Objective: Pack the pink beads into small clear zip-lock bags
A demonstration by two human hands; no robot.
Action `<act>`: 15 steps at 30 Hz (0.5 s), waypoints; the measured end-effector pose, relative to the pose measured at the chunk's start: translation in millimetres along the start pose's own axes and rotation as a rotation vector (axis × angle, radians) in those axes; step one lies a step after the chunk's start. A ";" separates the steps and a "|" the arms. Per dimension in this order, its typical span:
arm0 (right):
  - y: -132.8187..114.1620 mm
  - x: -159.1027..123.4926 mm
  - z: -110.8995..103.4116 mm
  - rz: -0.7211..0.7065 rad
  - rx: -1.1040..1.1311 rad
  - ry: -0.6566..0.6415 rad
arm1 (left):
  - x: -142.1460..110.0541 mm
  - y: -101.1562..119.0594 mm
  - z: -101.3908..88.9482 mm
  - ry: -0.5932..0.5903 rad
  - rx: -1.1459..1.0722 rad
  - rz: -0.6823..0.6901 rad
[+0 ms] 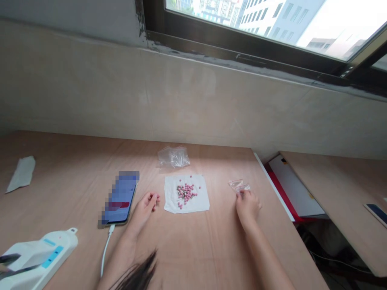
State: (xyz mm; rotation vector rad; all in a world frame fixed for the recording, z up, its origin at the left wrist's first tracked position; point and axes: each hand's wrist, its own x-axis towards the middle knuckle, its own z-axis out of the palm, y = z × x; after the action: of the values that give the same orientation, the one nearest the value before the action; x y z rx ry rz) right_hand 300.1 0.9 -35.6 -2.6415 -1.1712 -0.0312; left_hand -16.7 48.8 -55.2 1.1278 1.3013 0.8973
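Plastic bag (239, 185) pinched in right hand (248, 207)

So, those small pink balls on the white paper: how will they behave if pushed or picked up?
The small pink balls look round, so they will probably roll easily if nudged. They are tiny and likely light, so pinching just one may be fiddly. The white paper under them looks thin, so tugging it could set them moving.
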 end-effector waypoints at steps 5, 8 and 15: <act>13.1 0.6 -7.6 -0.038 0.125 0.064 | -0.6 2.4 -0.1 0.009 -0.016 0.002; 6.4 3.6 -15.6 -0.034 0.179 0.123 | -0.2 5.4 0.6 0.001 -0.016 -0.007; -2.6 3.6 -5.1 -0.088 0.234 -0.050 | 3.4 6.4 1.0 -0.017 0.060 -0.026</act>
State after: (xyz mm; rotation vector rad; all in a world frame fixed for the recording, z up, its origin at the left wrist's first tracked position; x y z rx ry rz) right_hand 301.1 4.0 -29.7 -2.3994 -1.2256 0.1476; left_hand -14.7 53.5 -49.9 1.1606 1.3334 0.8325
